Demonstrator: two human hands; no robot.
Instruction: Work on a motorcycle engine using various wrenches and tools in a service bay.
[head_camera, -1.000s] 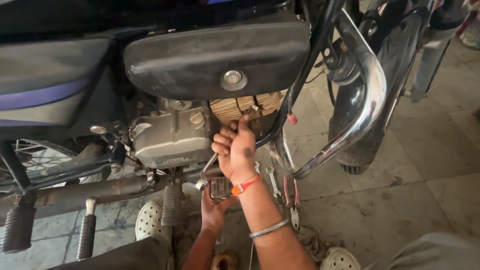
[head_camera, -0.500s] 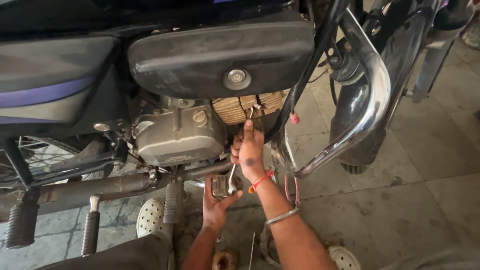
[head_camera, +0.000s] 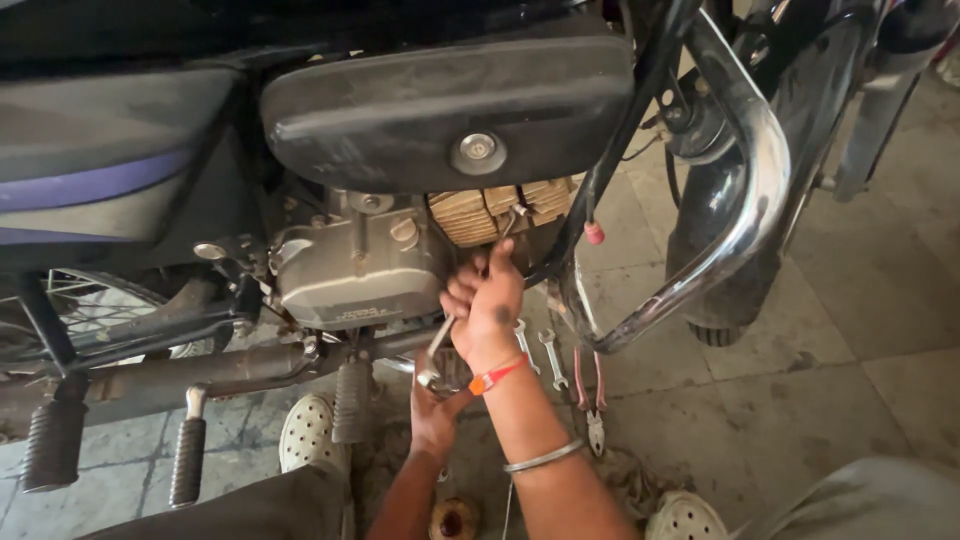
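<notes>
Gripping a spanner (head_camera: 437, 345) just below the engine (head_camera: 355, 262), the right hand (head_camera: 487, 305) has its fingers curled shut round the shaft, the hand lying against the engine's lower front edge. Beneath the engine, the left hand (head_camera: 437, 400) cups a small dark part, fingers closed about it; what that part is cannot be told. Against half a second ago, the right hand sits a little lower and further from the finned cylinder (head_camera: 500, 208), and the left hand has hardly shifted. On the floor (head_camera: 850, 330) right of the engine lie two spanners (head_camera: 540, 352) and red-handled pliers (head_camera: 592, 395). A chrome crash guard (head_camera: 745, 210) curves further right of the engine.
</notes>
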